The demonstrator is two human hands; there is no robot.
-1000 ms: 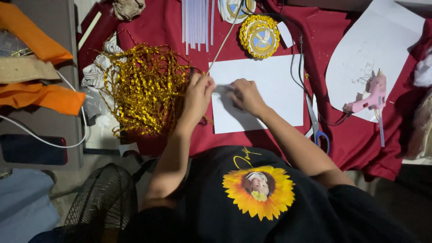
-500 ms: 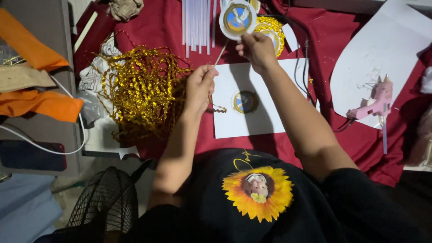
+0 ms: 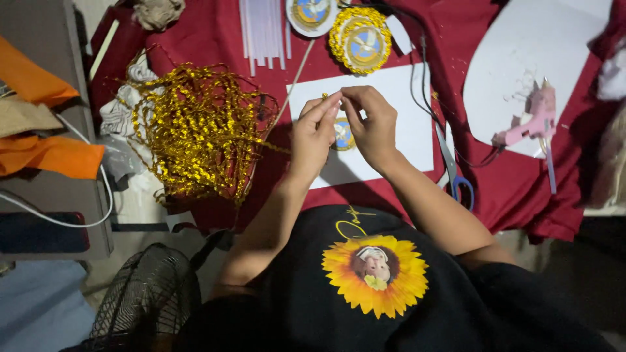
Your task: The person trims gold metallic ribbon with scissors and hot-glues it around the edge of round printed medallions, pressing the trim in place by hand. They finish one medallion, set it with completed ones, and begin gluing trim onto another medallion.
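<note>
My left hand and my right hand meet over a white paper sheet on the red cloth. Their fingertips pinch the end of a gold sequin trim strand that trails from the big gold pile at the left. Under the hands, a round blue and gold disc lies on the sheet, partly hidden. A thin wooden stick runs diagonally up from my left hand toward another round disc.
A finished gold-edged disc lies above the sheet, white sticks beside it. Blue-handled scissors and a black cord lie right of the sheet. A pink glue gun rests on white paper. Black fan stands lower left.
My right hand pulled back from the far discs to join my left hand over the sheet. Both now pinch the gold strand above the small disc.
</note>
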